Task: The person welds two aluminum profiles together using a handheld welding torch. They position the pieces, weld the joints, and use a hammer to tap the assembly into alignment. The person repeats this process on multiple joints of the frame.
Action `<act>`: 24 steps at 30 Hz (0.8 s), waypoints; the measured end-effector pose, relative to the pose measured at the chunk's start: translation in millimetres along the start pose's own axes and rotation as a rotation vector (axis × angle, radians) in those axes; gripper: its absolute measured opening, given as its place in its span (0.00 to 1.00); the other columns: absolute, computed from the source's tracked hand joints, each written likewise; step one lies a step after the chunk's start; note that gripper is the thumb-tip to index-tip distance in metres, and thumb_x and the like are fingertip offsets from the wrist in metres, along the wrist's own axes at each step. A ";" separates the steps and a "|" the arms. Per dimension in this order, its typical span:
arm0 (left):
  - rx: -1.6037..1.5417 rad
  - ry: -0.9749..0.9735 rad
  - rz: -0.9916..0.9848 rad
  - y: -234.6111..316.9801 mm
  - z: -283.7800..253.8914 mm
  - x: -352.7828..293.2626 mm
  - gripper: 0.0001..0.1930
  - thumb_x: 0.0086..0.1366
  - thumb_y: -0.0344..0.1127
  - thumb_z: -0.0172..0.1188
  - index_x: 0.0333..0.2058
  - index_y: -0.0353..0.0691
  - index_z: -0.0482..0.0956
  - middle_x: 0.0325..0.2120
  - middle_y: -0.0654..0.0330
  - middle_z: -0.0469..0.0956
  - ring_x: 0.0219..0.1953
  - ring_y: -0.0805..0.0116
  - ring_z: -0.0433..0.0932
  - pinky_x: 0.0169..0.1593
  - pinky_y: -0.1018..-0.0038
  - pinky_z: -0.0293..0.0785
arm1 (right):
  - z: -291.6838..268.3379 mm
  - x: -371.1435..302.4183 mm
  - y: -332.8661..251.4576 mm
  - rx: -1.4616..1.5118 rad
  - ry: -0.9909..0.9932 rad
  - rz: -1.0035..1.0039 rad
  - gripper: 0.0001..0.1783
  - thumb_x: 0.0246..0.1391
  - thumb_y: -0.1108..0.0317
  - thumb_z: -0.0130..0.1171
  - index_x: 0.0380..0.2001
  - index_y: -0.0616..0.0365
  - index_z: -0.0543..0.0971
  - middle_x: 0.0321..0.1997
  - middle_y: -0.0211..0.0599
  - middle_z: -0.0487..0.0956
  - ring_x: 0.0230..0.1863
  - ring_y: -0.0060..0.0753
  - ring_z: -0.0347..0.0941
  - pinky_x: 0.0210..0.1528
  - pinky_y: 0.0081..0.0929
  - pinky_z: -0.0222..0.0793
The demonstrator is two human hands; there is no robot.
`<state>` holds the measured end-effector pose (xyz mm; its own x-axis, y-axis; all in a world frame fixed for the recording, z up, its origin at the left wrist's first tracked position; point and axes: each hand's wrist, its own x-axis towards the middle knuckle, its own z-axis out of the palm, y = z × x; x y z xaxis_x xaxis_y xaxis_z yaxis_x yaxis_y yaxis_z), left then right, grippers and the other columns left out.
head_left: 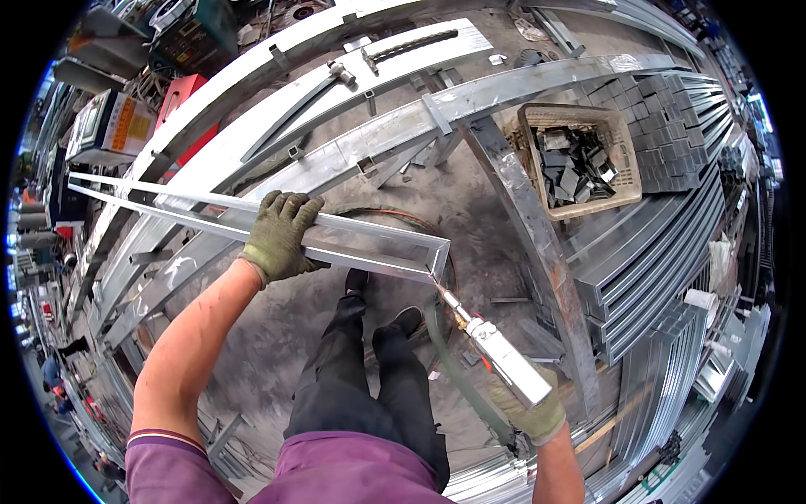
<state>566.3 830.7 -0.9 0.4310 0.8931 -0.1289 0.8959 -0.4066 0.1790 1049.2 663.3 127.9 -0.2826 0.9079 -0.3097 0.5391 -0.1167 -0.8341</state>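
Observation:
My left hand (284, 233), in an olive-green work glove, is wrapped over a long, narrow metal frame (367, 259). The frame is made of silvery tube or bar and stretches away to the far left, with its squared end near the middle of the view. In my right hand (537, 418), also gloved, is a white welding gun (510, 359) with a slim copper-coloured nozzle. Its tip meets, or comes very close to, the near corner of the frame's end. The gun's body hides part of my right fingers.
Steel beams (369, 155) cross ahead; one carries a hammer (341, 72) and a twisted rod (416, 44). At right stand a beige plastic crate (625, 160) of dark metal pieces and stacked tubes (651, 273). A green hose (457, 370) lies on the floor near my feet.

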 end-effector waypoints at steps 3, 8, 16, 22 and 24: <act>0.016 -0.030 -0.036 4.3 -4.7 -3.3 0.58 0.44 0.64 0.85 0.72 0.47 0.71 0.65 0.49 0.74 0.71 0.44 0.70 0.82 0.45 0.55 | -1.9 3.2 -1.3 0.104 0.004 0.086 0.22 0.64 0.66 0.79 0.56 0.69 0.86 0.45 0.38 0.91 0.43 0.25 0.86 0.47 0.29 0.83; 0.030 -0.036 -0.060 9.2 -5.3 -3.9 0.59 0.43 0.64 0.86 0.72 0.47 0.71 0.66 0.47 0.73 0.71 0.41 0.69 0.80 0.44 0.59 | -7.7 9.5 10.2 0.017 -0.047 0.005 0.24 0.64 0.66 0.78 0.58 0.69 0.86 0.46 0.39 0.91 0.45 0.26 0.87 0.48 0.29 0.83; 0.015 -0.058 -0.084 10.8 -7.3 -3.3 0.58 0.46 0.66 0.84 0.73 0.48 0.71 0.67 0.51 0.74 0.73 0.47 0.69 0.83 0.48 0.54 | -10.4 24.1 5.4 -0.122 -0.014 -0.119 0.18 0.58 0.67 0.81 0.50 0.60 0.89 0.41 0.43 0.90 0.39 0.43 0.90 0.40 0.36 0.85; 0.020 -0.062 -0.081 10.3 -7.8 -3.3 0.58 0.46 0.66 0.84 0.73 0.48 0.71 0.67 0.51 0.74 0.72 0.47 0.70 0.83 0.49 0.55 | -11.7 23.7 4.2 -0.072 -0.011 -0.078 0.18 0.60 0.67 0.79 0.51 0.60 0.89 0.41 0.43 0.90 0.39 0.44 0.90 0.40 0.36 0.85; 0.034 -0.074 -0.089 11.7 -8.2 -2.3 0.59 0.46 0.66 0.84 0.73 0.48 0.71 0.67 0.51 0.74 0.72 0.47 0.70 0.83 0.49 0.55 | -12.9 23.2 2.2 -0.064 -0.002 -0.060 0.18 0.61 0.67 0.78 0.52 0.61 0.89 0.42 0.44 0.90 0.40 0.44 0.91 0.42 0.35 0.85</act>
<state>574.9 825.5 9.5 0.3551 0.9098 -0.2147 0.9336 -0.3337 0.1304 1054.0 689.4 124.8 -0.3178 0.9115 -0.2609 0.5706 -0.0359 -0.8204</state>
